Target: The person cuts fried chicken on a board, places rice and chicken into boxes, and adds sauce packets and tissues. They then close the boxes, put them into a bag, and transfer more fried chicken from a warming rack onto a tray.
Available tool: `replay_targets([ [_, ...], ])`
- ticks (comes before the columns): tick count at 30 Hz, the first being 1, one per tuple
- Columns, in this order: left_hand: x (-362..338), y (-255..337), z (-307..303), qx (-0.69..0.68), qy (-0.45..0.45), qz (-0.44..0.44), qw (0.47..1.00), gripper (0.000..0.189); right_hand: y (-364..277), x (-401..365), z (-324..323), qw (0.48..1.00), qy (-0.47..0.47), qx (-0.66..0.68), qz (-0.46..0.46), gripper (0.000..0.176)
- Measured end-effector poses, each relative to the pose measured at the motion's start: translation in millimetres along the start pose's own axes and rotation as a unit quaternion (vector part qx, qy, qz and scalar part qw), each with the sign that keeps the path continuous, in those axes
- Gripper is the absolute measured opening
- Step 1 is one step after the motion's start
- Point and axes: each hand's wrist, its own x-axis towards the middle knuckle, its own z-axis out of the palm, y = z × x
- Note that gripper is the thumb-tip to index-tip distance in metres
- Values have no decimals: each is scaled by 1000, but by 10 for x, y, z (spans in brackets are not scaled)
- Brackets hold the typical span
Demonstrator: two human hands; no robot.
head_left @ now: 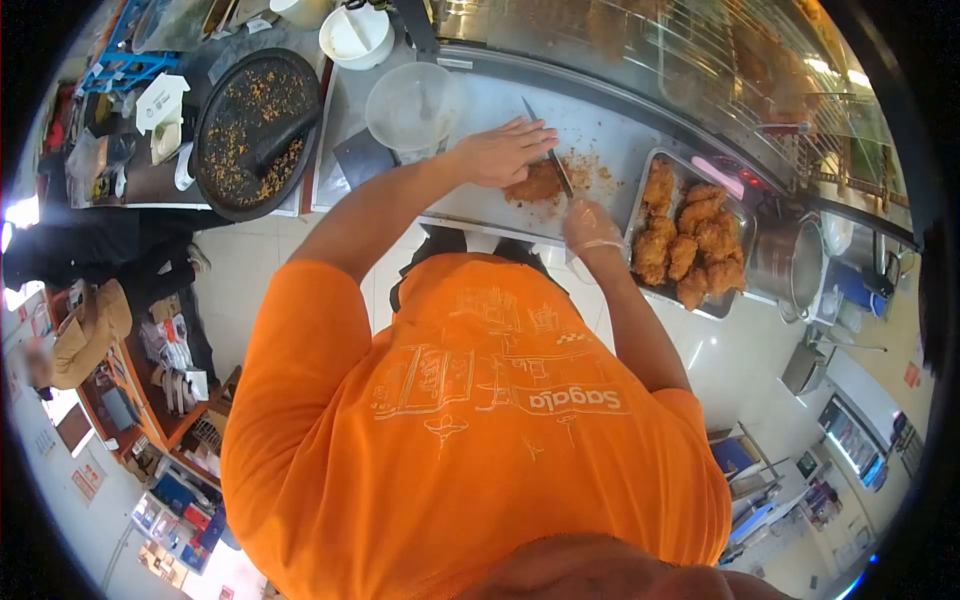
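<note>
My right hand (pixel 591 226) wears a clear plastic glove and is closed around the handle of a knife (pixel 549 145). The long blade points away from me and to the left, over the metal worktop. Beneath it lies a flat piece of breaded fried chicken (pixel 535 184), with loose crumbs around it. My left hand (pixel 508 152) is bare and stretched flat, its fingertips at the blade and its palm edge over the chicken. A metal tray (pixel 712 311) to the right of my gloved hand bears several golden fried chicken pieces (pixel 697 232).
A large black round pan (pixel 207 160) with crumbs stands on the left. Near it are a clear plastic bowl (pixel 410 107) and a white bowl (pixel 356 38). A glass display case (pixel 640 50) borders the far side. A metal pot (pixel 792 262) stands right of the tray.
</note>
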Motion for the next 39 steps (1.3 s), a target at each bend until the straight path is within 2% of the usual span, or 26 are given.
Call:
replay_targets([
  [1, -30, -11, 61, -16, -17, -9, 1000, 69, 6, 34, 19, 1000, 7, 3, -12, 27],
  [4, -40, 11, 91, 1, -49, -28, 998, 70, -8, 132, 314, 996, 66, 36, 44, 28],
  [7, 66, -17, -77, 71, -70, -28, 995, 69, 13, 102, 11, 999, -8, -3, -48, 30],
  [8, 94, -14, -158, 97, -79, -25, 992, 69, 55, 106, -63, 993, -6, -31, -114, 32],
  [11, 59, 70, -337, 113, -19, -19, 993, 65, -7, -17, -196, 999, -3, 47, -1, 30],
  [14, -61, 173, -381, 151, -73, -46, 985, 62, -217, -91, 43, 999, 34, 11, -14, 29],
  [17, -164, 115, -76, 160, -6, -48, 986, 59, -282, 103, 369, 995, -31, 46, 78, 30],
  [19, -92, 17, -113, 175, -7, -38, 984, 58, -235, 43, 272, 998, -14, 48, 50, 30],
  [21, -77, 118, -200, 170, -12, -35, 985, 58, -345, -116, -94, 1000, -18, 16, 17, 30],
  [25, -143, 157, -349, 154, -20, -39, 987, 56, -445, -163, -206, 999, -44, 26, -5, 32],
  [28, -209, 106, -250, 171, -36, -41, 984, 56, -297, 46, 772, 992, 48, 116, 30, 29],
  [29, -237, 169, -242, 177, -43, -42, 982, 56, -291, -50, 775, 994, 34, 101, 32, 29],
  [32, -162, 153, -362, 227, -116, -10, 967, 57, -359, -43, 621, 998, 27, 59, 19, 28],
  [35, -194, 78, -348, 176, -32, -2, 984, 57, -542, -97, 113, 999, 32, 10, 3, 27],
  [36, -206, 79, -380, 179, -26, 0, 984, 58, -718, -256, -128, 998, 25, 36, 33, 26],
  [38, -239, 67, -420, 180, -14, 4, 984, 58, -517, 12, 399, 999, 13, 25, 15, 26],
  [39, -248, 47, -395, 197, -53, -2, 979, 59, -454, 115, 588, 1000, 8, 19, 3, 26],
])
